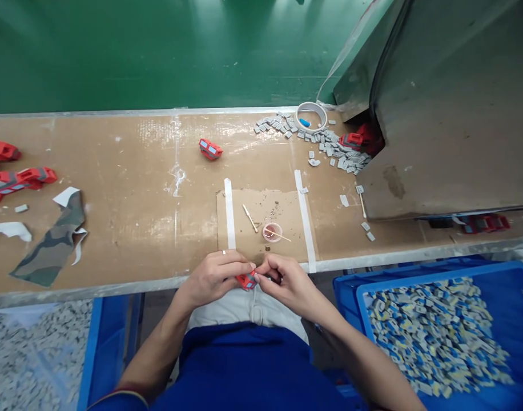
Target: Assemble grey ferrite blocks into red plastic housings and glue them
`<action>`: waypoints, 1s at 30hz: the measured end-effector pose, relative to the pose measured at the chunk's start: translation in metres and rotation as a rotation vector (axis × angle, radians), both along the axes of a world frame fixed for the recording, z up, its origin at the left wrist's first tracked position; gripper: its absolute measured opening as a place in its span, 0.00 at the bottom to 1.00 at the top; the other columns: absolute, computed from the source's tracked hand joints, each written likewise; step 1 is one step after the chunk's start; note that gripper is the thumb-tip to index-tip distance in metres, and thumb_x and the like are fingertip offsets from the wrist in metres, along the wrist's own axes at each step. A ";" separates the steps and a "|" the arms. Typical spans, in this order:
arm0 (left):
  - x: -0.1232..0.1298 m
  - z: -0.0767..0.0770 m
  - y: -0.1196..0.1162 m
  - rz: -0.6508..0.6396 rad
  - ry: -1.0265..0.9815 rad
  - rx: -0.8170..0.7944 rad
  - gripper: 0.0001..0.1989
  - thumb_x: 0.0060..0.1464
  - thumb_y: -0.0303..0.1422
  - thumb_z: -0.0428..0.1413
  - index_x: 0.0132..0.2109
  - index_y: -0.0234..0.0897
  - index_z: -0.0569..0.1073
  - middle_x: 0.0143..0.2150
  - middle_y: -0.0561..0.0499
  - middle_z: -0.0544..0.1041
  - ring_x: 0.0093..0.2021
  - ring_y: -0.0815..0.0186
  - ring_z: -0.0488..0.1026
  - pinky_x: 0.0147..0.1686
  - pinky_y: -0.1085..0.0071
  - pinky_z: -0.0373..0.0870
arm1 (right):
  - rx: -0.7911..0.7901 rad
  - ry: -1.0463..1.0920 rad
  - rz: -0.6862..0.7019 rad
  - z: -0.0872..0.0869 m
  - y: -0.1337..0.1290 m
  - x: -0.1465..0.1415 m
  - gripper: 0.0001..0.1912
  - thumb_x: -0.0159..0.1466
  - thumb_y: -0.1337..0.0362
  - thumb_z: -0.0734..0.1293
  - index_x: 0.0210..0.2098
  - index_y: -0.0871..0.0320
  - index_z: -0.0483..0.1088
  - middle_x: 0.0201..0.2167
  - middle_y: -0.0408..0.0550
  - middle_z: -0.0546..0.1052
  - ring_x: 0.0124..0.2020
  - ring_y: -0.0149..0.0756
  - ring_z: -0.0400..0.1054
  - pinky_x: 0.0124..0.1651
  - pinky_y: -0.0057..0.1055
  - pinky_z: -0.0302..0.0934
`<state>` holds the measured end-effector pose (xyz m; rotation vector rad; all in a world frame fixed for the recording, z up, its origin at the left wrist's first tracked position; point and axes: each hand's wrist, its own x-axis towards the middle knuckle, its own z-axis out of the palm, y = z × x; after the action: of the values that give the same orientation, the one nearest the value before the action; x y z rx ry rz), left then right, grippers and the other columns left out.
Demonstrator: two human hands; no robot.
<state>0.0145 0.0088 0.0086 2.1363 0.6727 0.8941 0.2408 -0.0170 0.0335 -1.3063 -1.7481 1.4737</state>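
Just off the table's front edge, over my lap, my left hand [212, 277] is closed around a small red toy vehicle [246, 281] with grey and light-blue markings. The thumb and fingers of my right hand [289, 281] pinch together at the vehicle's right end; whatever lies between those fingertips is hidden. Beyond my hands, a taped-down cardboard sheet [282, 200] carries a small pinkish cup [272, 232] with a thin stick [281, 235] across it. A white-and-tan stick [250, 218] lies beside the cup.
Another red vehicle [210, 149] sits farther back; more red vehicles [19, 181] and a camouflage strip [51, 245] lie left. A tape roll [310, 118] rests among grey pieces [330, 145] near a large metal box [450, 114]. Blue bins [359, 308] of small parts flank me.
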 end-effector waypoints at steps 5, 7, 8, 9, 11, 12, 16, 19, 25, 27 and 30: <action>0.003 0.005 0.001 -0.035 -0.040 -0.062 0.07 0.70 0.32 0.57 0.48 0.35 0.79 0.37 0.44 0.84 0.35 0.63 0.79 0.39 0.69 0.77 | 0.039 0.000 0.086 0.007 0.000 0.008 0.10 0.73 0.63 0.67 0.34 0.59 0.74 0.28 0.41 0.69 0.28 0.28 0.62 0.32 0.25 0.54; 0.003 0.005 0.001 -0.032 -0.063 -0.108 0.06 0.69 0.32 0.58 0.48 0.36 0.79 0.37 0.45 0.84 0.35 0.63 0.79 0.40 0.68 0.77 | 0.108 -0.027 0.128 0.013 0.001 0.011 0.08 0.73 0.65 0.66 0.39 0.59 0.76 0.32 0.44 0.73 0.31 0.30 0.66 0.35 0.25 0.58; 0.003 0.005 0.001 -0.033 -0.072 -0.122 0.06 0.69 0.32 0.59 0.49 0.36 0.79 0.37 0.45 0.84 0.36 0.63 0.79 0.40 0.68 0.77 | 0.143 -0.042 0.147 0.016 0.001 0.012 0.07 0.73 0.66 0.66 0.39 0.60 0.76 0.33 0.45 0.74 0.32 0.30 0.67 0.35 0.26 0.59; 0.003 0.005 0.001 -0.038 -0.078 -0.133 0.06 0.68 0.32 0.60 0.49 0.36 0.79 0.37 0.45 0.84 0.36 0.63 0.79 0.39 0.68 0.77 | 0.170 -0.054 0.163 0.018 0.002 0.013 0.06 0.73 0.68 0.66 0.39 0.60 0.75 0.33 0.45 0.74 0.32 0.30 0.67 0.35 0.26 0.59; 0.002 0.004 0.001 -0.057 -0.085 -0.156 0.07 0.67 0.33 0.61 0.50 0.36 0.79 0.37 0.45 0.85 0.35 0.63 0.79 0.39 0.68 0.77 | 0.200 -0.070 0.194 0.020 0.003 0.014 0.05 0.71 0.70 0.67 0.37 0.60 0.74 0.31 0.44 0.74 0.30 0.30 0.66 0.34 0.25 0.58; 0.002 0.004 0.001 -0.072 -0.087 -0.168 0.08 0.67 0.33 0.61 0.50 0.36 0.80 0.36 0.45 0.85 0.35 0.63 0.79 0.38 0.69 0.77 | 0.204 -0.074 0.208 0.020 0.004 0.014 0.05 0.69 0.71 0.68 0.35 0.60 0.74 0.30 0.43 0.73 0.29 0.29 0.65 0.33 0.25 0.57; 0.000 0.002 0.001 -0.111 -0.094 -0.201 0.08 0.68 0.33 0.60 0.49 0.36 0.81 0.36 0.44 0.85 0.35 0.63 0.79 0.38 0.69 0.77 | 0.169 -0.079 0.258 0.015 0.009 0.011 0.06 0.66 0.73 0.70 0.33 0.59 0.71 0.27 0.40 0.71 0.26 0.27 0.62 0.30 0.23 0.52; -0.003 0.002 0.002 -0.120 -0.091 -0.213 0.07 0.68 0.33 0.61 0.48 0.36 0.81 0.37 0.44 0.85 0.36 0.62 0.80 0.39 0.69 0.77 | 0.134 -0.058 0.289 0.009 0.011 0.009 0.07 0.66 0.72 0.70 0.32 0.59 0.70 0.26 0.38 0.69 0.24 0.26 0.59 0.29 0.23 0.51; -0.004 0.001 -0.001 -0.081 -0.181 -0.246 0.07 0.66 0.32 0.63 0.50 0.37 0.81 0.39 0.42 0.85 0.38 0.61 0.82 0.41 0.68 0.78 | 0.151 -0.043 0.215 0.016 0.007 0.015 0.07 0.71 0.63 0.70 0.36 0.58 0.73 0.30 0.43 0.74 0.27 0.28 0.64 0.31 0.25 0.59; -0.003 -0.002 -0.004 -0.015 -0.265 -0.288 0.08 0.66 0.31 0.62 0.51 0.38 0.79 0.44 0.41 0.86 0.43 0.60 0.83 0.43 0.67 0.80 | 0.150 -0.016 0.113 0.019 0.001 0.015 0.06 0.70 0.61 0.72 0.44 0.57 0.74 0.35 0.45 0.77 0.30 0.30 0.68 0.33 0.26 0.65; -0.001 -0.007 -0.009 0.064 -0.326 -0.331 0.07 0.67 0.30 0.61 0.51 0.39 0.77 0.51 0.39 0.83 0.49 0.60 0.83 0.44 0.69 0.80 | 0.121 0.160 -0.069 0.015 -0.013 0.003 0.14 0.71 0.61 0.72 0.54 0.56 0.72 0.45 0.51 0.77 0.40 0.34 0.76 0.41 0.29 0.74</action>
<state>0.0132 -0.0006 0.0021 1.6401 0.6704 1.0552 0.2435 -0.0303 0.0486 -1.1430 -1.6457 1.3722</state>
